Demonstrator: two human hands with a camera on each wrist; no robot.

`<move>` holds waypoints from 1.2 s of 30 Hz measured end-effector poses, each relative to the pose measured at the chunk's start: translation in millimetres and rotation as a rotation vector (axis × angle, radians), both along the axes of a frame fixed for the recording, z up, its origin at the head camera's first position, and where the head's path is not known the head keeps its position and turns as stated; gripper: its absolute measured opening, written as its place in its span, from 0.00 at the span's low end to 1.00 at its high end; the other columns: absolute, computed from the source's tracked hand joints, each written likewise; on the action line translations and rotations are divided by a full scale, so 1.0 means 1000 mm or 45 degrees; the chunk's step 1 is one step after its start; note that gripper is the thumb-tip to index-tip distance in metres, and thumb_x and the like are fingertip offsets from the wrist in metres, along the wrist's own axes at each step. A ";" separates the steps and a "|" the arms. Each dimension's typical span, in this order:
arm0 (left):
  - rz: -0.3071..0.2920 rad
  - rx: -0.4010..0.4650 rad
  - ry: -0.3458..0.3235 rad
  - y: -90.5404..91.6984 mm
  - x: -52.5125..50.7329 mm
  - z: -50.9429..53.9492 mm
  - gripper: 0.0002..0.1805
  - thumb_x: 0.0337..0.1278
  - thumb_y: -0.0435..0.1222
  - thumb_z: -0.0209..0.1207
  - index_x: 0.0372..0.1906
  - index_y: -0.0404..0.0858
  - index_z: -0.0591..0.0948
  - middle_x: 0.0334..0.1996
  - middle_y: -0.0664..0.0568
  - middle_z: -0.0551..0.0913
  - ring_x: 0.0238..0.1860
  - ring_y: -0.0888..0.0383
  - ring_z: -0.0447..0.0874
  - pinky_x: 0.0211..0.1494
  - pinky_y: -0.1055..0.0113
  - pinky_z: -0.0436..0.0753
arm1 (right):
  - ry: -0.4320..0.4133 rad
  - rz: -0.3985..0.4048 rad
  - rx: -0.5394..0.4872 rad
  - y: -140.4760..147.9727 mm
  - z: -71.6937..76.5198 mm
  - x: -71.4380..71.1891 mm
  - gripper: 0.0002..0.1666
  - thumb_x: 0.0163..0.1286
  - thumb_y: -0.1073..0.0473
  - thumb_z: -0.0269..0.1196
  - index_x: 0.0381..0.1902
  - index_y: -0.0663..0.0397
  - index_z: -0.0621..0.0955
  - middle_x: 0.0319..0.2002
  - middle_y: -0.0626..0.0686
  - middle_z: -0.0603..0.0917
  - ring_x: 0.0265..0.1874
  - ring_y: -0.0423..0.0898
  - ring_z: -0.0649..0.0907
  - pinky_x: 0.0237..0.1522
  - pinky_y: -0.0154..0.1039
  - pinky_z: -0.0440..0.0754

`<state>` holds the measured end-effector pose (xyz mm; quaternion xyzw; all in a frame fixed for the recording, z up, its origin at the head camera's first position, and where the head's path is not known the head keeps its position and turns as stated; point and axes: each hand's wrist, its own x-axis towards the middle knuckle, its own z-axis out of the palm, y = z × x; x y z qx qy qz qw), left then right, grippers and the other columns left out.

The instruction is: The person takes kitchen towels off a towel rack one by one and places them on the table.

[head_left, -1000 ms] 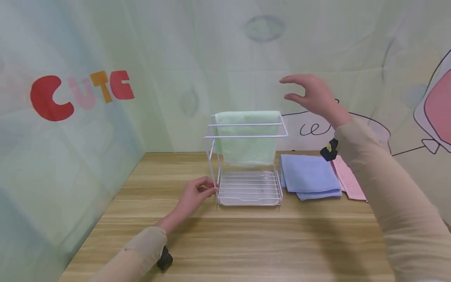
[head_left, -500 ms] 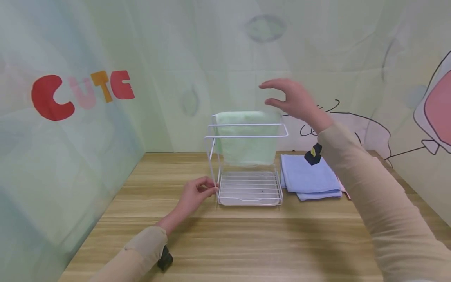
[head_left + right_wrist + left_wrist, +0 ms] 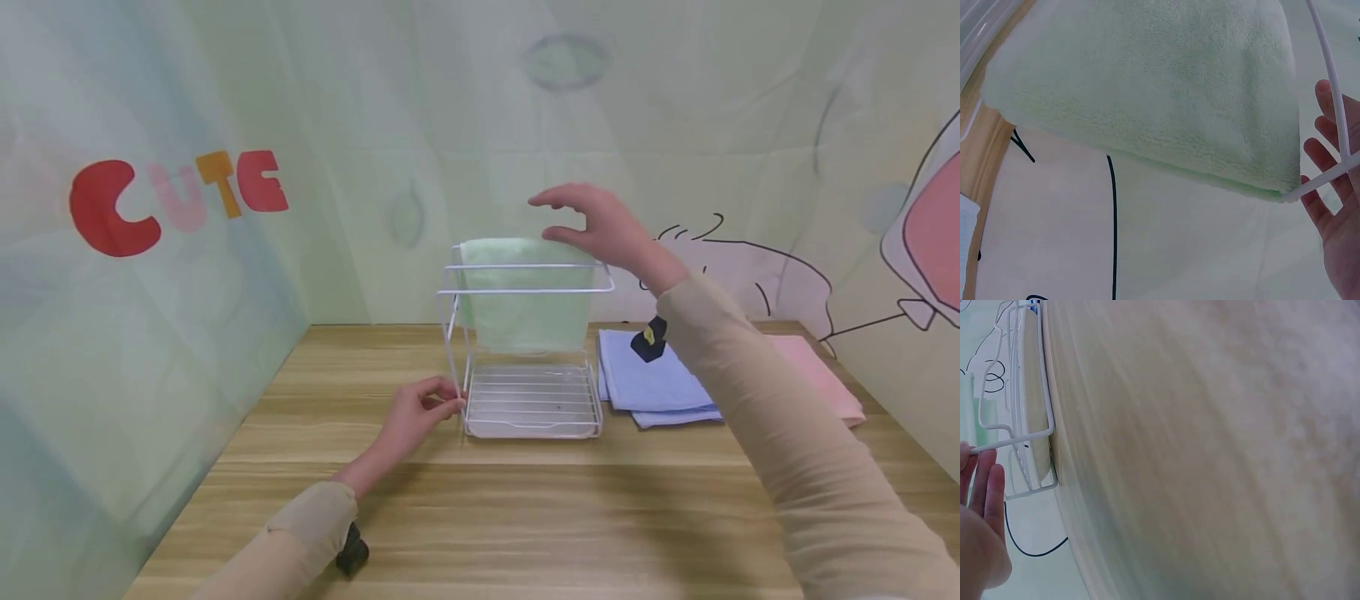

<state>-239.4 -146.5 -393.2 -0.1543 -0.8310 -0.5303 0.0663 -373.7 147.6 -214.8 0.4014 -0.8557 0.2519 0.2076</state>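
A white wire rack (image 3: 525,291) stands on the table, with a pale green towel (image 3: 532,325) draped over its back top bar. My left hand (image 3: 408,417) pinches the rack's left upright low down between thumb and fingers. The left wrist view shows that hand (image 3: 988,519) on the white wire. Above the right end of the towel hovers my right hand (image 3: 600,225), thumb and fingers spread apart and holding nothing. In the right wrist view the right hand (image 3: 1342,250) appears behind the rack's wires, close to the towel's edge (image 3: 1291,187).
A folded blue cloth (image 3: 637,387) lies right of the rack, beside a pink cloth (image 3: 817,375) partly hidden by the right sleeve. A shallow tray (image 3: 532,428) sits in the rack's base. Printed fabric walls (image 3: 360,167) enclose the wooden table (image 3: 465,517).
My right hand has moved left and slightly down, from beyond the rack's right end to over the towel. The left hand keeps its pinch on the upright.
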 end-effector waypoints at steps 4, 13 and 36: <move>0.004 -0.001 0.002 -0.003 -0.009 -0.013 0.04 0.58 0.26 0.64 0.36 0.26 0.82 0.40 0.33 0.88 0.34 0.43 0.90 0.38 0.73 0.87 | -0.058 0.013 -0.004 -0.003 -0.002 0.002 0.28 0.65 0.60 0.68 0.63 0.50 0.78 0.63 0.52 0.81 0.57 0.53 0.79 0.60 0.51 0.78; -0.011 0.012 0.034 -0.010 -0.022 -0.032 0.06 0.58 0.31 0.66 0.37 0.32 0.84 0.40 0.37 0.89 0.34 0.44 0.90 0.38 0.72 0.88 | -0.108 0.021 0.032 -0.007 -0.002 0.002 0.26 0.65 0.60 0.69 0.61 0.54 0.79 0.60 0.54 0.83 0.54 0.52 0.81 0.56 0.51 0.80; -0.014 -0.001 0.047 -0.013 -0.022 -0.030 0.04 0.58 0.31 0.66 0.36 0.34 0.84 0.39 0.40 0.89 0.36 0.39 0.89 0.37 0.74 0.87 | -0.269 -0.007 0.066 -0.011 -0.004 0.003 0.22 0.63 0.61 0.70 0.56 0.53 0.82 0.51 0.55 0.87 0.47 0.49 0.81 0.52 0.43 0.79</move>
